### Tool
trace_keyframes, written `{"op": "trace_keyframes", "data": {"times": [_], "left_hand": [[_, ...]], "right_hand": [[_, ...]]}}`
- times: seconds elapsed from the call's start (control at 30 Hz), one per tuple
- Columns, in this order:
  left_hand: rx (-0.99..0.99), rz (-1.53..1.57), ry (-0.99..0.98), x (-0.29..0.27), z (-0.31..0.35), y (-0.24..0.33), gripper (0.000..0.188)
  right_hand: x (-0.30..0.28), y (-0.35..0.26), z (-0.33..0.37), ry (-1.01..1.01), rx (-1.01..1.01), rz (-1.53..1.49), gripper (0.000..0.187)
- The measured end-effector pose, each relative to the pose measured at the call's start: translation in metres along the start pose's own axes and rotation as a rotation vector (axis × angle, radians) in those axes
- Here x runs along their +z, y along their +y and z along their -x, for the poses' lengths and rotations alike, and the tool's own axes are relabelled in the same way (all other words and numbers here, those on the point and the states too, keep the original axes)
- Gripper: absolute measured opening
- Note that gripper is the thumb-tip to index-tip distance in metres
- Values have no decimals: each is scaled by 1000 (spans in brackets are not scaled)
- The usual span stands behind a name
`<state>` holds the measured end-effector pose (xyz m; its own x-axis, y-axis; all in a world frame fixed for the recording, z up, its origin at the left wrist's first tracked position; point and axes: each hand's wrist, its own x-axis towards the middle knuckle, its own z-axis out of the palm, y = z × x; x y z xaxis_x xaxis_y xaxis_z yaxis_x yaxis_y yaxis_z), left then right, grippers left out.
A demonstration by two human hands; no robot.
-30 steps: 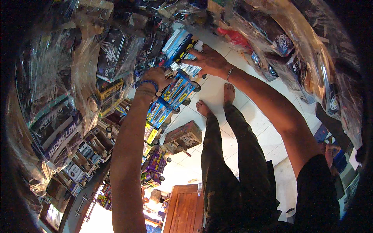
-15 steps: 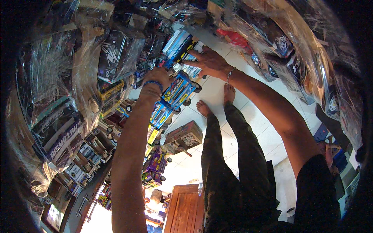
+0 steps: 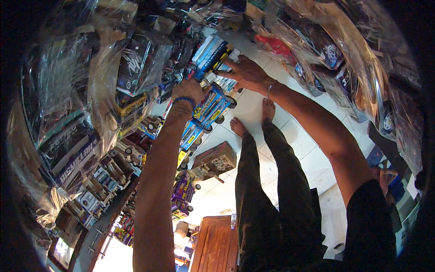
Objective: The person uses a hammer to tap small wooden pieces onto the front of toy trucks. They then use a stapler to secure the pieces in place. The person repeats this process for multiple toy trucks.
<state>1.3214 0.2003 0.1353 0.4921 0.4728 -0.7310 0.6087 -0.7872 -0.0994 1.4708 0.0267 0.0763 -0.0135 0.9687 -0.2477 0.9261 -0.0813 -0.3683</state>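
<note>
My left hand (image 3: 189,90) is closed at the upper end of a blue toy truck (image 3: 209,109) with yellow and white panels. Its fingertips are mostly hidden. My right hand (image 3: 248,75) has its fingers spread beside a white and light-blue toy truck (image 3: 223,81), the fingers reaching over its edge. Just beyond both hands stands another toy truck with a blue and white striped body (image 3: 208,51). Black wheels show along the right side of the blue truck near my left hand.
A decorated wooden box (image 3: 215,161) lies on the white tiled floor (image 3: 290,136) near my bare feet. Below it stands a purple toy truck (image 3: 183,192). Plastic-wrapped toy trucks crowd shelves on the left (image 3: 63,86) and right (image 3: 326,50). A brown wooden door (image 3: 215,242) is behind.
My left hand has shifted slightly right and over the upper end of the blue truck, covering more of it. My right hand stays nearly in place, fingers still spread.
</note>
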Motion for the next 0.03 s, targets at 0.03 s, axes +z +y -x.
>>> {"op": "trace_keyframes", "data": {"times": [0.03], "left_hand": [[-4, -1, 0, -2, 1, -1, 78]], "right_hand": [[-1, -1, 0, 6, 3, 16, 94]]}}
